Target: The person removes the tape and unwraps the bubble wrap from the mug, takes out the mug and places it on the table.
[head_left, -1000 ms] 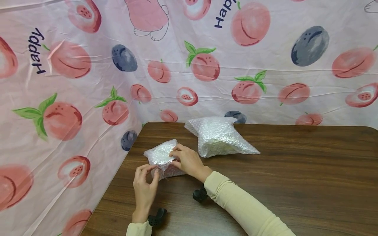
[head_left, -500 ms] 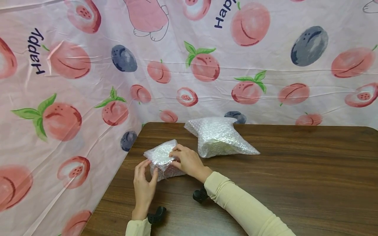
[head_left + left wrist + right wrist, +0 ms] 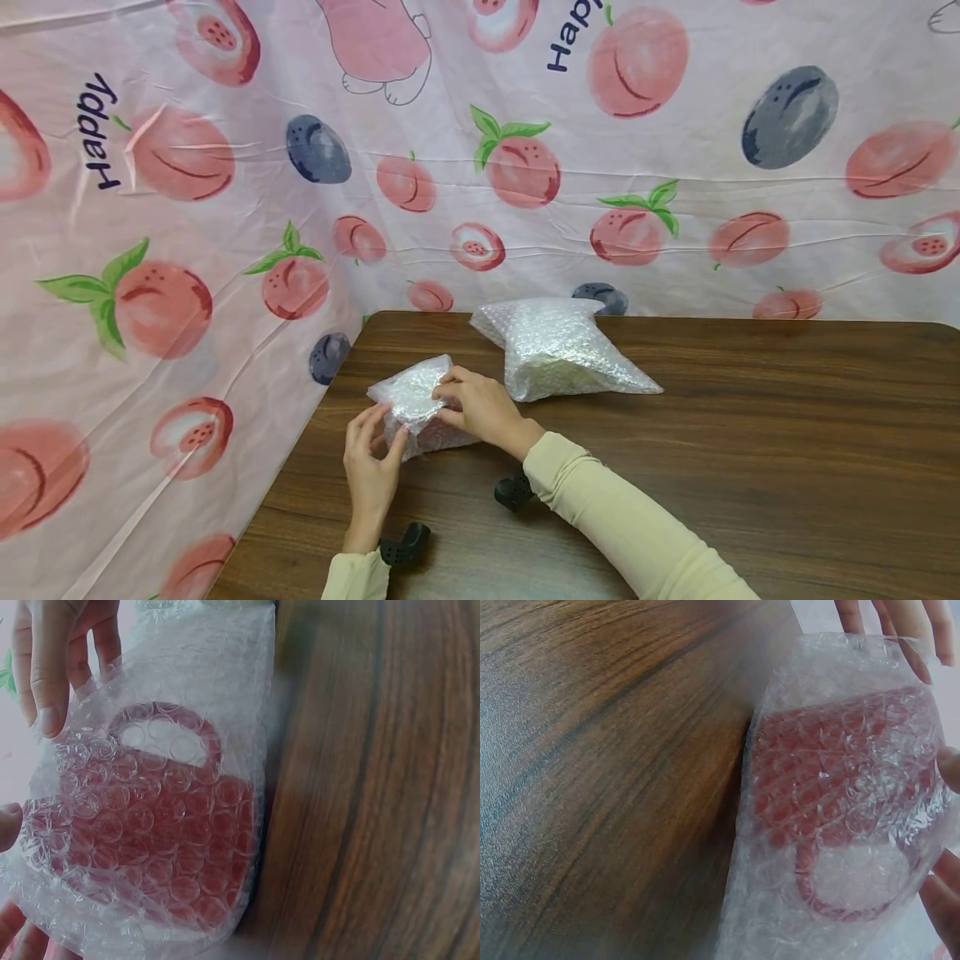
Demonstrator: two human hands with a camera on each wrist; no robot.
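Note:
A red mug with a loop handle shows through a clear bubble wrap bag on the table's left side. My left hand holds the bag's near left corner between bent fingers and thumb. On the bag's right side, my right hand grips the plastic with curled fingers and thumb. Both hands come in at the bag's edge in the wrist views; the right hand's thumb lies on the plastic in the left wrist view. The mug's far side is hidden.
A larger bubble-wrapped package, with something pale inside, lies behind to the right. Black camera mounts sit at both wrists. The dark wooden table meets a fruit-print cloth at the back and left.
My left hand's fingers have moved slightly up and forward along the bag's left corner, and its thumb has parted from them. The right hand stays in place.

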